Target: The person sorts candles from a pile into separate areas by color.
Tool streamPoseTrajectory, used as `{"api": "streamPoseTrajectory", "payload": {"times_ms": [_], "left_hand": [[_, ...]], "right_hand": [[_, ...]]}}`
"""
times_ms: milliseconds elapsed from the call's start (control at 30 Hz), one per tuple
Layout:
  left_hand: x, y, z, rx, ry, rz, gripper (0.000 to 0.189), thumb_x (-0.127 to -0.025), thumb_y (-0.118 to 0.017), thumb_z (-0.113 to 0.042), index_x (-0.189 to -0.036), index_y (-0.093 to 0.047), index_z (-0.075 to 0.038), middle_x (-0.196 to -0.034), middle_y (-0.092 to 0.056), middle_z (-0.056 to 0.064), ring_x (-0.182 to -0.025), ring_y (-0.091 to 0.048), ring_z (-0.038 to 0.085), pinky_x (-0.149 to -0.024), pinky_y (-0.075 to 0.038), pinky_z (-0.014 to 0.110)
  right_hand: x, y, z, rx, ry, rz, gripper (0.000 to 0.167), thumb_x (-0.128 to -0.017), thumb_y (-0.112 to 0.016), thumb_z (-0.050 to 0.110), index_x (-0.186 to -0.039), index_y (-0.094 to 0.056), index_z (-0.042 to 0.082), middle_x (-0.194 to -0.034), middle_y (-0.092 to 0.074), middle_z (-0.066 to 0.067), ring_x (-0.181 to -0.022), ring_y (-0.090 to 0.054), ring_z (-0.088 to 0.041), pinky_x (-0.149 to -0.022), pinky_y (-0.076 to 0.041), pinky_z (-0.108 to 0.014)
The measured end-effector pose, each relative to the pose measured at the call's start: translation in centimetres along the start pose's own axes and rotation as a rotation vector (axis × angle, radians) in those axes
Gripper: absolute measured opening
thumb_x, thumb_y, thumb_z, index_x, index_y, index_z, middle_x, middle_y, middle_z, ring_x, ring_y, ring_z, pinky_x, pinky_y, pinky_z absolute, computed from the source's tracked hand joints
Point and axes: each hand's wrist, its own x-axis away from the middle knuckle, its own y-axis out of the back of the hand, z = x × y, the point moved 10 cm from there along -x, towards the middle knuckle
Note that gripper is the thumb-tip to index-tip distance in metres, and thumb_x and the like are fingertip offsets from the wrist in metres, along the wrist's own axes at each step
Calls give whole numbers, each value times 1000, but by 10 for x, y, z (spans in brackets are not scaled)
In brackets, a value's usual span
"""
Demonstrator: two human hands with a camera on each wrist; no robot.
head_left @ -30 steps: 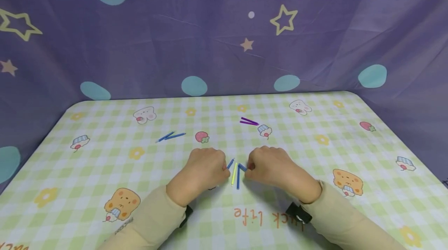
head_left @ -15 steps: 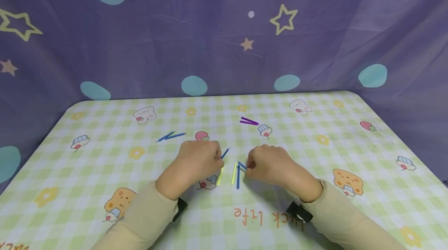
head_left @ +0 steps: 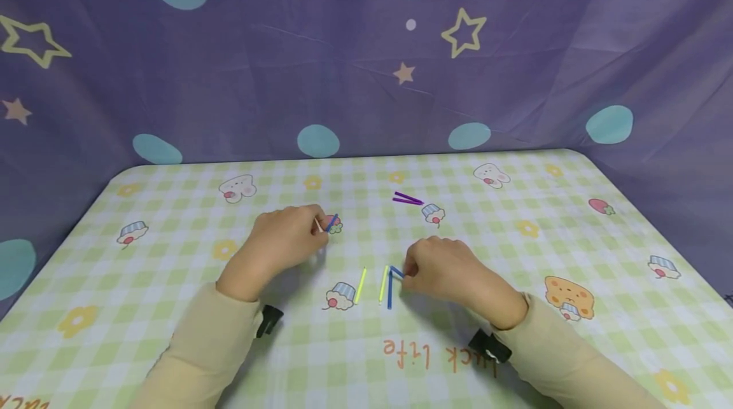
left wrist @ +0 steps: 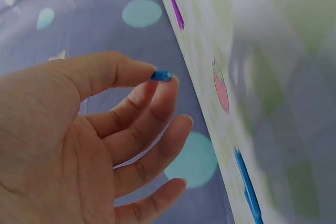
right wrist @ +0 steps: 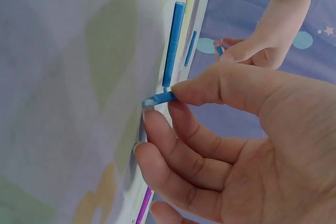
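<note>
My left hand (head_left: 283,237) is raised over the table's middle left, pinching a thin blue stick (head_left: 332,223) between thumb and fingertips; the left wrist view shows that stick's end (left wrist: 164,76). Low over the tabletop, my right hand (head_left: 443,272) pinches another blue stick (right wrist: 163,98). This one slants by the top of a blue stick (head_left: 390,290) lying on the cloth; whether they touch I cannot tell. Beside them lies a yellow stick (head_left: 383,285), and a second yellow stick (head_left: 360,285) is a little further left.
Two purple sticks (head_left: 408,198) lie toward the back of the table. More blue stick (left wrist: 248,187) shows on the cloth in the left wrist view, hidden behind my left hand in the head view. A patterned curtain (head_left: 366,78) hangs behind the table.
My left hand has moved left and away from me, carrying its blue stick, and the left yellow stick is uncovered on the cloth. The right hand has stayed almost still.
</note>
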Motion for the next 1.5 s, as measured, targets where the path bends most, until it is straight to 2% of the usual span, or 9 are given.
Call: {"api": "streamPoseTrajectory", "payload": {"times_ms": [100,200,367,733,900,1100,1500], "left_hand": [[-1,6,13,0,25,-9,19,-92,-59,-20,-108,-68,-14,-87,-65,-7,-73,-56,14,-73,-44,45],[-2,10,26,-10,47,-20,21,-93,-59,-19,-111,-69,-14,-92,-68,-4,-76,-58,16,-73,-44,47],[-2,11,41,-16,74,-17,18,-93,-62,-18,-108,-70,-15,-95,-69,-2,-80,-60,18,-73,-44,48],[-7,5,62,-15,113,3,14,-92,-68,-18,-104,-73,-15,-96,-68,1,-84,-59,21,-75,-43,50],[-9,3,68,-25,122,-1,14,-91,-68,-18,-105,-74,-15,-96,-68,1,-87,-61,24,-76,-43,52],[-9,0,72,-36,130,3,13,-91,-67,-16,-103,-73,-16,-90,-67,-1,-82,-61,26,-76,-42,52],[-10,-2,75,-37,150,16,21,-90,-62,-10,-109,-72,-14,-93,-69,0,-79,-60,25,-73,-42,49]], "right_hand": [[0,1,0,-4,5,-4,6,-80,-76,20,-76,-72,19,-74,-61,10,-65,-53,-11,-62,-44,-34],[0,2,-1,-5,9,-8,5,-80,-76,19,-76,-73,19,-74,-61,10,-65,-53,-10,-63,-45,-33],[-1,1,-1,-4,13,-10,4,-79,-76,18,-77,-73,19,-74,-61,10,-66,-53,-10,-63,-45,-33],[-1,-2,-2,-13,-3,-5,3,-80,-78,17,-80,-74,19,-75,-62,11,-67,-53,-10,-64,-45,-33],[-1,-2,-2,-14,-2,-4,4,-80,-78,17,-80,-74,18,-75,-62,11,-67,-53,-10,-64,-45,-33],[-2,-2,-2,-14,2,-6,4,-80,-77,16,-79,-74,19,-75,-62,11,-66,-54,-10,-64,-45,-33],[-1,-3,-2,-8,-2,-3,4,-80,-77,16,-79,-74,18,-76,-63,10,-66,-53,-10,-63,-45,-33]]}}
